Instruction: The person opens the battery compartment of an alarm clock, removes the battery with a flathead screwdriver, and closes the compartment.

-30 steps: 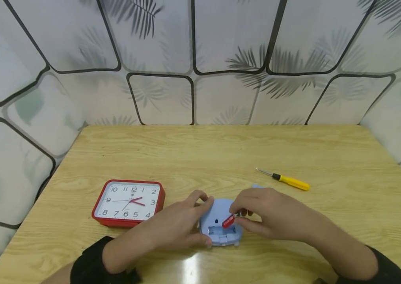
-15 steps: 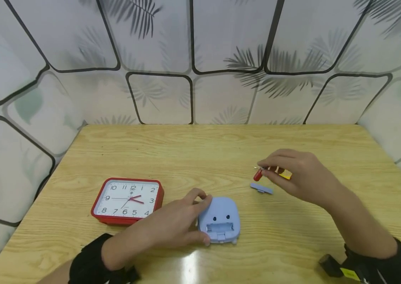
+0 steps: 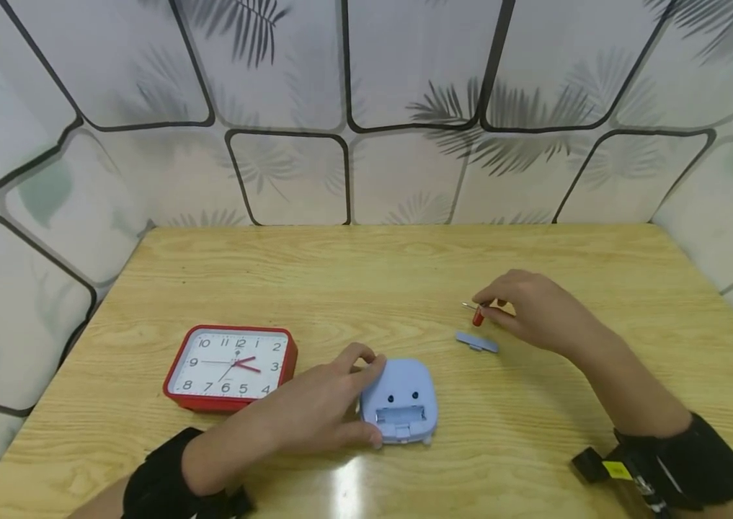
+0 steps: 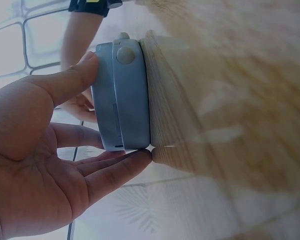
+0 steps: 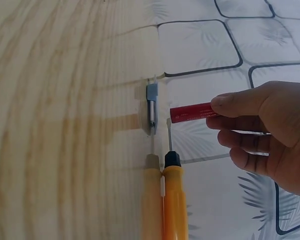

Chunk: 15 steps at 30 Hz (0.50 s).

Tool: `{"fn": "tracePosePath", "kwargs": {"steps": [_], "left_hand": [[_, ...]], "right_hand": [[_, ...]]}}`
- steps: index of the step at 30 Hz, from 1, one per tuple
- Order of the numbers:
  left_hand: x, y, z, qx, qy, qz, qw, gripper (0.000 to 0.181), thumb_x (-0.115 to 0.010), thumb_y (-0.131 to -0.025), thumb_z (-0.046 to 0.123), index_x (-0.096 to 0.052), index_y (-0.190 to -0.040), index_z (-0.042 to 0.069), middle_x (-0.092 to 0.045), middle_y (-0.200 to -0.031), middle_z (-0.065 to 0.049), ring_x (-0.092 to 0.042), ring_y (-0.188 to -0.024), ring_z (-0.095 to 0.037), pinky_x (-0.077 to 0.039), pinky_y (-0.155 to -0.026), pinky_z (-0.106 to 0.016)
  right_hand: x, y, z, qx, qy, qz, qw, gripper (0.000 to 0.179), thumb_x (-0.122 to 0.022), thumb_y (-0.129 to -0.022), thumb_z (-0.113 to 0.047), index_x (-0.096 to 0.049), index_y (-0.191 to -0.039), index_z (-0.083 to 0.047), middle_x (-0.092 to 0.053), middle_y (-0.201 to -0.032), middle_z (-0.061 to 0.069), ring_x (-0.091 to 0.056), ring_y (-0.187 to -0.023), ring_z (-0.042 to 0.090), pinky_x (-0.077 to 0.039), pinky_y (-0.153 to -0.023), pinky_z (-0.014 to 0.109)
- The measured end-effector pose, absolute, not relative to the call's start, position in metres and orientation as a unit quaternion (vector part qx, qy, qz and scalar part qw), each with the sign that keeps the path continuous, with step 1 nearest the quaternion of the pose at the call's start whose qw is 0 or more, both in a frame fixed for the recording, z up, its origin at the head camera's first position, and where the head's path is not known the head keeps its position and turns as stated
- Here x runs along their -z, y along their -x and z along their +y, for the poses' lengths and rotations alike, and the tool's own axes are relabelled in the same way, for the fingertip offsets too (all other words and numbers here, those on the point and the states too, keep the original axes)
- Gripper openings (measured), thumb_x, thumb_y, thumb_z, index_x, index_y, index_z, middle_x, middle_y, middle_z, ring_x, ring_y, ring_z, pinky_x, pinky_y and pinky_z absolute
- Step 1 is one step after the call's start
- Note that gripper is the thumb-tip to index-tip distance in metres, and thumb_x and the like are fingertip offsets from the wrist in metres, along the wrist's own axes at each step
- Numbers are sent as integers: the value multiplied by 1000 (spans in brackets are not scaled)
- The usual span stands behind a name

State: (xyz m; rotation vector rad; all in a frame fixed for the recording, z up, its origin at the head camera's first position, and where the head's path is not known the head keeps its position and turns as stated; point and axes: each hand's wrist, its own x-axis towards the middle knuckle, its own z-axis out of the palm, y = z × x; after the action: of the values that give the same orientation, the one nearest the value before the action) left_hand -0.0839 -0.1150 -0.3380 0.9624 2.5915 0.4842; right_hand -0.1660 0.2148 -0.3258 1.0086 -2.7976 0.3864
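Note:
My left hand (image 3: 334,396) holds a small light-blue clock (image 3: 405,382) at its left side, thumb at the front corner and fingers at the back. The clock lies on the table with its back up, and its battery compartment (image 3: 401,414) is uncovered. In the left wrist view the clock (image 4: 125,100) shows edge-on between thumb and fingers. My right hand (image 3: 538,310) pinches a red battery (image 3: 478,316) between thumb and fingers. That battery (image 5: 192,112) is tilted in the right wrist view, above the table. Just in front of it lies the blue battery cover (image 3: 477,342).
A screwdriver (image 5: 174,200) with a yellow handle lies beside the right hand, which hides most of it in the head view. A red-framed clock (image 3: 233,364) lies face up at the left. The wooden table (image 3: 314,274) ends at a patterned backdrop.
My right hand has carried the battery from over the blue clock's compartment to the right and back, beyond the cover. The battery now hangs more upright. My left hand stays on the clock.

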Motion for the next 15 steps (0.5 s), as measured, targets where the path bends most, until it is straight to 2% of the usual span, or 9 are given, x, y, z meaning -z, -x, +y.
{"fn": "tracePosePath", "kwargs": {"steps": [15], "left_hand": [[338,84,-115,-169,-338,912,160,94,-70,-86,57,-34,-155,7,-36,-151,-5,-60,-99,-12,-52,-88,-25]], "right_hand": [[325,168,214,-120,-325,-938,18,19,-77,-86,-8,-76,-104,-7,-74,-96,-1,-67,-78,15,-55,-69,35]]}}
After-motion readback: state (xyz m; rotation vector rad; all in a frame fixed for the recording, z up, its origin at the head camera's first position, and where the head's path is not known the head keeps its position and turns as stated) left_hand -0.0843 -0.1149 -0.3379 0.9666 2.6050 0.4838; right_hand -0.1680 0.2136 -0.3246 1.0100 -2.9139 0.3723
